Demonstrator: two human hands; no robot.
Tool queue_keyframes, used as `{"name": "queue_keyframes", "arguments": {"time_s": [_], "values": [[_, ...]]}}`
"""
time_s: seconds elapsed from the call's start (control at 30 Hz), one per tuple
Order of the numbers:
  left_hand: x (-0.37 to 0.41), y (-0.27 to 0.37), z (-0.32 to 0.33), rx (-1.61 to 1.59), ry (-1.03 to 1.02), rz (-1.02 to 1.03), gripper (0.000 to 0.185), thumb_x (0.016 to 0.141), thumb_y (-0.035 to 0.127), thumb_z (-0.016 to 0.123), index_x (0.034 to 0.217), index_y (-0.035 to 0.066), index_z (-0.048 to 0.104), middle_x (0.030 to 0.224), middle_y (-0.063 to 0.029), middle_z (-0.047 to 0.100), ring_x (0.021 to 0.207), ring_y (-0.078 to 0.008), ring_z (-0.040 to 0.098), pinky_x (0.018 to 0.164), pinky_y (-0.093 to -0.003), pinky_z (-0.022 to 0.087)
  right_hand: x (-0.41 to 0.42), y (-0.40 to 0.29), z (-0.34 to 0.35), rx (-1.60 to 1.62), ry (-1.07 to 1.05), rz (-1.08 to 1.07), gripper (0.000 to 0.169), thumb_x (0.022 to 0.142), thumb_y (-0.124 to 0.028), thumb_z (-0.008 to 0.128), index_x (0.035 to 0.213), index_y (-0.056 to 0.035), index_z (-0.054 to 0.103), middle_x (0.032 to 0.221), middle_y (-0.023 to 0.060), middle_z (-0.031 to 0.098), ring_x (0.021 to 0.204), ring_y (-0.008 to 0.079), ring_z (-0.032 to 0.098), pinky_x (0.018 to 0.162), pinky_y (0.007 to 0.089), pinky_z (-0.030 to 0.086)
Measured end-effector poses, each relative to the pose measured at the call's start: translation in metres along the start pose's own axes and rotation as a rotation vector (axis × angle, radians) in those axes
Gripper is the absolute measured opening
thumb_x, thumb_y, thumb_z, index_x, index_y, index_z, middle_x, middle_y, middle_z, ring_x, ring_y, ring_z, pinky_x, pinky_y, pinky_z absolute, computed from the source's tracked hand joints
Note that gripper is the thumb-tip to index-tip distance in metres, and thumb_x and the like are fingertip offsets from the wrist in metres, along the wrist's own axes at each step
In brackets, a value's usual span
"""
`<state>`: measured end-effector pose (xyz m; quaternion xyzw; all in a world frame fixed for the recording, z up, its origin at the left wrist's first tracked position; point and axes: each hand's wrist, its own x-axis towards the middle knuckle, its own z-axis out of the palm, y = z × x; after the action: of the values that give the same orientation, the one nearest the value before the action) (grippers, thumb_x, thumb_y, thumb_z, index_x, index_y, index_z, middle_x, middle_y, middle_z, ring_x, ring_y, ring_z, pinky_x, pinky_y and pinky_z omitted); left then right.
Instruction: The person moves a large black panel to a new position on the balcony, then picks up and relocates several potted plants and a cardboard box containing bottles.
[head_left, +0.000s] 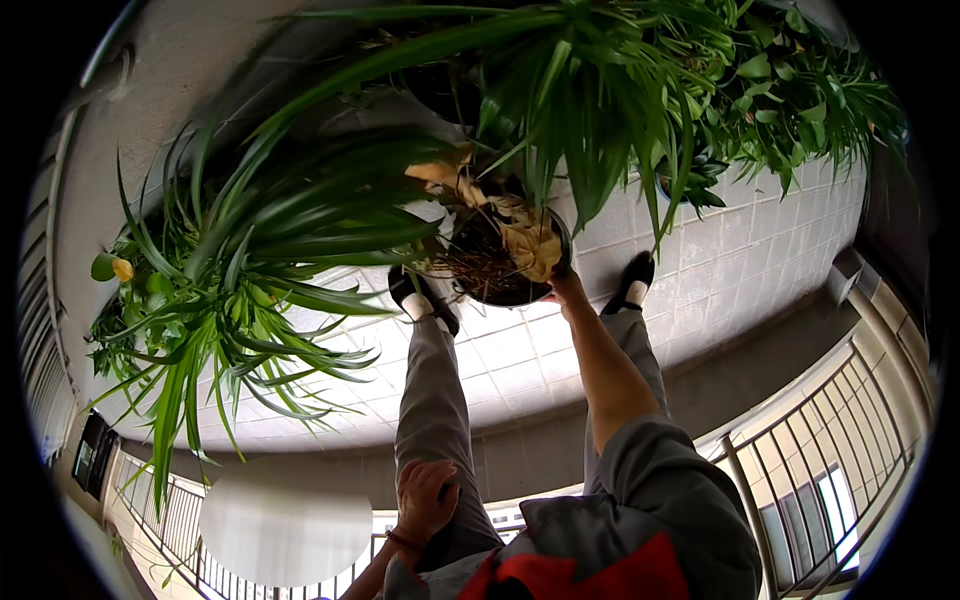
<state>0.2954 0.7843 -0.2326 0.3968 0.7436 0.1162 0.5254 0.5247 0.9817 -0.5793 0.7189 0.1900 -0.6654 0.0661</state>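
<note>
My right hand (568, 294) grips the near right rim of a dark round pot or bowl (517, 301). Curled dry tan leaves (531, 241) and thin brown stems lie inside and over its far edge. My left hand (427, 491) holds nothing and rests on my left thigh, the thumb apart from the fingers. Long green strap-like leaves (300, 202), some blurred, hang close to the container on its left. More such leaves (577, 135) droop just beyond it on the right.
Potted foliage (795, 97) lines the far side, with a small dark-leaved potted plant (694, 180) at right. Pale tiles (510, 352) lie under my black shoes (634, 277). Behind me runs a metal railing (817, 435). A pale blurred oval (285, 521) covers part of the lower left.
</note>
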Motion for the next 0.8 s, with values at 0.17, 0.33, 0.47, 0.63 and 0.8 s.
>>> {"name": "queue_keyframes", "arguments": {"time_s": [0.17,0.33,0.47,0.63,0.8], "values": [[0.000,0.008,0.008,0.024,-0.019,-0.002,0.025,0.064,0.008,0.066,0.088,0.008,0.059,0.095,-0.0052,0.063,0.089,-0.0210,0.058,0.088,-0.0392,0.039,0.003,0.011,-0.069,-0.027,0.097,0.074,0.039,0.079,-0.006,0.055,0.117,-0.0069,0.049,0.102,0.0105,0.058,0.087,0.0266,0.059,0.065,0.0441,0.055],[0.004,0.015,0.008,0.045,-0.080,-0.005,0.026,0.064,0.009,0.066,0.089,0.008,0.059,0.098,-0.0067,0.062,0.092,-0.0227,0.057,0.089,-0.0397,0.039,0.021,0.032,-0.126,0.004,0.133,0.124,0.044,0.076,-0.009,0.060,0.118,-0.0112,0.049,0.106,0.0100,0.054,0.092,0.0288,0.056,0.062,0.0457,0.054],[0.030,0.003,0.012,-0.001,-0.058,0.110,0.023,0.066,0.007,0.065,0.089,0.006,0.058,0.100,-0.0096,0.061,0.095,-0.0270,0.056,0.089,-0.0411,0.040,0.033,0.056,-0.163,0.042,0.074,0.100,0.043,0.079,-0.017,0.063,0.120,-0.0146,0.048,0.106,0.0061,0.056,0.089,0.0219,0.057,0.060,0.0396,0.054],[0.154,-0.025,0.019,-0.101,0.175,0.192,0.026,0.077,-0.004,0.055,0.102,0.001,0.057,0.105,-0.0126,0.058,0.099,-0.0275,0.054,0.087,-0.0333,0.043,0.029,0.054,-0.171,-0.038,0.146,0.130,0.042,0.081,-0.015,0.061,0.120,-0.0137,0.046,0.104,0.0063,0.055,0.082,0.0212,0.057,0.057,0.0366,0.052],[0.316,-0.015,0.014,-0.531,0.381,0.033,0.019,0.090,0.010,0.047,0.100,0.001,0.060,0.092,-0.0119,0.062,0.087,-0.0196,0.059,0.076,-0.0276,0.045,0.053,0.107,-0.194,-0.116,0.215,0.092,0.036,0.082,-0.014,0.060,0.116,-0.0098,0.047,0.100,0.0062,0.054,0.077,0.0202,0.054,0.058,0.0369,0.050]]}}
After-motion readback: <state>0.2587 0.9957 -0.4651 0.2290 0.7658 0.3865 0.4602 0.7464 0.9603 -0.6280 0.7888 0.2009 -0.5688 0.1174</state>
